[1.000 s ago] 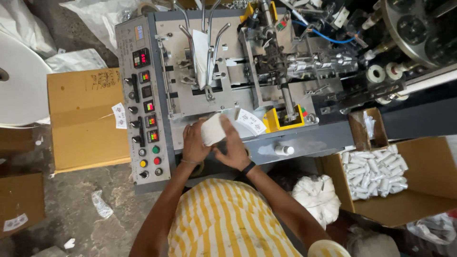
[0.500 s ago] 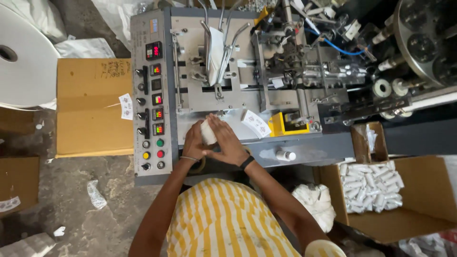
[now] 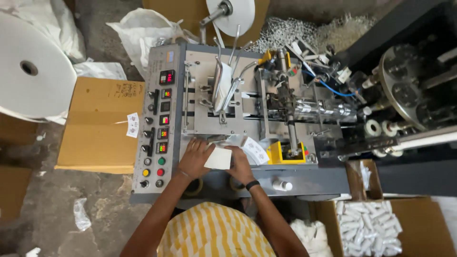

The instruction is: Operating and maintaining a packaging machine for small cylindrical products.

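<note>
At the far left a large white paper roll (image 3: pixel 31 71) stands over a grey, littered concrete floor (image 3: pixel 45 219); just right of it lies a flat brown cardboard box (image 3: pixel 97 128) with a small white label at its edge, and white plastic sacks (image 3: pixel 143 33) are heaped behind it; scraps of clear wrapper lie on the floor below. Next comes the grey packing machine (image 3: pixel 238 119), its left side a control panel (image 3: pixel 157 138) of red-lit displays, black knobs and green, yellow and red buttons; a second, smaller paper roll (image 3: pixel 233 12) sits at its top, feeding down over a metal forming chute. At the machine's front ledge, which serves as the tabletop, the left hand (image 3: pixel 194 158) rests with fingers bent, its grip pinching the left edge of a small white packet (image 3: pixel 219 158); the right hand (image 3: pixel 240 164), a black band on its wrist, pinches the packet's right side, so the packet sits between both hands just above the ledge. Just right of the hands are a printed white strip and a yellow guard (image 3: pixel 278 154); a small white bottle (image 3: pixel 284 185) lies on the ledge below. Farther right run metal rollers, blue hoses and a dark round disc (image 3: pixel 404 90); at lower right an open carton (image 3: pixel 369 228) holds many white packets.
</note>
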